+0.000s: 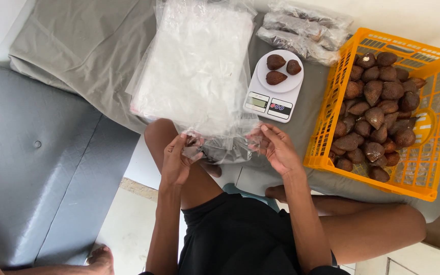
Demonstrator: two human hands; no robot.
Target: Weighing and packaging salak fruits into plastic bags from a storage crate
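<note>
This looks like a home turned into a small fruit-packing spot, worked from the floor. The person sits cross-legged on pale floor tiles, not at a bench. Just beyond the hands, a grey cloth is spread as the work surface. On it, ahead of the hands, lie a stack of clear plastic bags and a small white kitchen scale bearing three snake fruits. To the right of the hands stands an orange plastic crate full of the same fruit, with filled bags behind. A grey tufted cushion lies to the left.
</note>
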